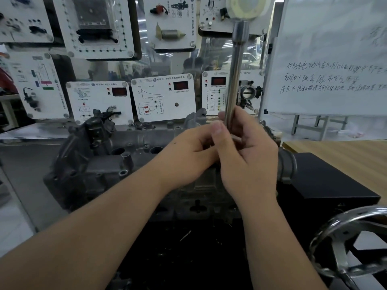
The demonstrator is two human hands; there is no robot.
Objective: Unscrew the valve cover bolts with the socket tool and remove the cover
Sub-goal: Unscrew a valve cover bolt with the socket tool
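Both hands meet over the middle of the engine's valve cover (pixel 100 164), a grey cast-metal block seated on a dark stand. Right hand (pixel 249 155) wraps the lower end of the socket tool (pixel 235 76), fingers (pixel 228 116) clamped on the polished steel shaft. Shaft stands nearly upright, tilting slightly right toward the top, ending in a pale round knob at the upper frame edge. Left hand (pixel 188 158) comes in from the left, fingers curled and pressed against the right hand at the base of the shaft; whether they pinch the tool itself cannot be told, the tip is hidden behind both hands. The bolt under the tool is not visible.

Cover shows open round bores and small bolt holes along its top left of the hands. Behind it, a wall of white sensor training panels (pixel 163 97) with red displays. Whiteboard (pixel 335 59) with handwriting at right. Wooden tabletop (pixel 345 151) beyond a black box (pixel 326 185). Chrome handwheel (pixel 347 241) at lower right.
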